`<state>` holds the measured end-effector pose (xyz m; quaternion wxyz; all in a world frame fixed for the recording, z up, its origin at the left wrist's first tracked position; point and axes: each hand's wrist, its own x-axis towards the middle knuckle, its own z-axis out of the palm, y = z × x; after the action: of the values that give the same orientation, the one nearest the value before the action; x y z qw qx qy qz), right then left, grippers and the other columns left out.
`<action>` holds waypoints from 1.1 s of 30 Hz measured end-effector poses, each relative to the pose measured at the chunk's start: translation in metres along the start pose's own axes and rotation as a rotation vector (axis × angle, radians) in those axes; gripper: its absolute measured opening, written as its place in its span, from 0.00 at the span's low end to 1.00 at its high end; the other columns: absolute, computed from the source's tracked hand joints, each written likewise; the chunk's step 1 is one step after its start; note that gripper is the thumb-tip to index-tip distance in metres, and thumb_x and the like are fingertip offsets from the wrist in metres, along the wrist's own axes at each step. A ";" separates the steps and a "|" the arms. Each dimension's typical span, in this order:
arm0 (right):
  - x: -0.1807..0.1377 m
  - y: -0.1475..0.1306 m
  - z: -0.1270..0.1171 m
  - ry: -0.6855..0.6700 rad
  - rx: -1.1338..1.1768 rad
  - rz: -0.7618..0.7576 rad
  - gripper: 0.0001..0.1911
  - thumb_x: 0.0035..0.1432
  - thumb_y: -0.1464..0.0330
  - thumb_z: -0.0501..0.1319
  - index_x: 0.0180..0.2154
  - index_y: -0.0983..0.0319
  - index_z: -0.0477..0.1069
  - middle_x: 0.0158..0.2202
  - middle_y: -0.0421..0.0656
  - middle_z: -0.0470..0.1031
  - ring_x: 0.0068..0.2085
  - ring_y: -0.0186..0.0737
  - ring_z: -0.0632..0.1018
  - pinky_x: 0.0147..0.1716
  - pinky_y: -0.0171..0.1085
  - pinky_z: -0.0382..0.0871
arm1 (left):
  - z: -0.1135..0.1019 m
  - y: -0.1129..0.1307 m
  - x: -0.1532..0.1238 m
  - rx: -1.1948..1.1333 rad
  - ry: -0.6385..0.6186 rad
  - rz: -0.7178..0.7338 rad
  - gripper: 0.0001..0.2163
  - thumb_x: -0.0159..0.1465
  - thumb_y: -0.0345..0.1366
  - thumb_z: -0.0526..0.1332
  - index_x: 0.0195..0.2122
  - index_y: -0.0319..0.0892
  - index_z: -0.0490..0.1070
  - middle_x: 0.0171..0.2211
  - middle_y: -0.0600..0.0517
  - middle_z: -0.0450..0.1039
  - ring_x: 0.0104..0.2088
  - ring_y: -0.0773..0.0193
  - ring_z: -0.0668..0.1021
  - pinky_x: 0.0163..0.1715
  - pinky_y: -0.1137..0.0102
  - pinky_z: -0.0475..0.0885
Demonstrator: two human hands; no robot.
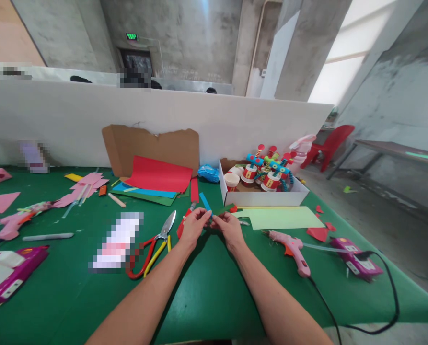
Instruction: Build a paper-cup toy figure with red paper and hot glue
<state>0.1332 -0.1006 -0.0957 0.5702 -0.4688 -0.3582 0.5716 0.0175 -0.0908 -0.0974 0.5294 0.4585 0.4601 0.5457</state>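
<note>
My left hand [195, 226] and my right hand [230, 227] meet over the green table, fingertips pinched together. A narrow blue paper strip [204, 201] sticks up from between them at the left fingertips. From behind the right fingers a dark green paper strip [224, 209] slants off to the right. How the two strips join is hidden by the fingers. Close to my left hand lie a red-handled tool [181, 226], partly covered, and open scissors [158, 244] with red and yellow handles. Light green paper [285, 218] lies to the right of my right hand.
A white box [264, 197] holds paper-cup figures [271, 179] with spring arms. Pink glue gun [293, 249], its cord and a purple power strip [357, 258] lie right. Coloured sheets [159, 175] lean on cardboard [122, 148]. Another glue gun [16, 221] and pink scraps [86, 187] lie left.
</note>
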 end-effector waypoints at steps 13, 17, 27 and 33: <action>0.000 -0.001 0.001 -0.011 0.173 0.036 0.18 0.32 0.64 0.75 0.25 0.65 0.72 0.19 0.38 0.75 0.21 0.31 0.74 0.27 0.32 0.72 | 0.003 -0.001 -0.001 -0.053 0.019 -0.015 0.20 0.46 0.53 0.67 0.28 0.40 0.72 0.23 0.54 0.71 0.24 0.67 0.72 0.26 0.72 0.67; -0.001 -0.001 0.002 -0.043 0.172 0.038 0.17 0.33 0.64 0.75 0.25 0.66 0.73 0.19 0.39 0.75 0.22 0.31 0.74 0.27 0.32 0.71 | 0.002 -0.002 0.000 -0.004 -0.002 0.014 0.17 0.45 0.49 0.69 0.24 0.40 0.71 0.22 0.54 0.71 0.24 0.67 0.72 0.27 0.72 0.68; 0.002 -0.002 0.001 0.029 0.208 0.059 0.15 0.34 0.67 0.75 0.22 0.65 0.72 0.21 0.39 0.75 0.21 0.29 0.74 0.25 0.30 0.73 | -0.001 -0.003 0.001 -0.020 0.049 -0.006 0.18 0.46 0.52 0.66 0.25 0.40 0.73 0.21 0.54 0.71 0.25 0.66 0.72 0.27 0.72 0.67; 0.002 -0.002 -0.002 -0.001 0.286 0.120 0.13 0.37 0.70 0.74 0.23 0.64 0.71 0.22 0.40 0.76 0.21 0.30 0.75 0.27 0.31 0.76 | 0.000 -0.001 0.000 -0.036 0.031 -0.020 0.19 0.46 0.52 0.66 0.27 0.40 0.74 0.23 0.53 0.71 0.26 0.66 0.72 0.28 0.71 0.68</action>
<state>0.1362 -0.0987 -0.0951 0.5959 -0.4029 -0.2448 0.6501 0.0178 -0.0909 -0.0980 0.5356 0.4358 0.4632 0.5556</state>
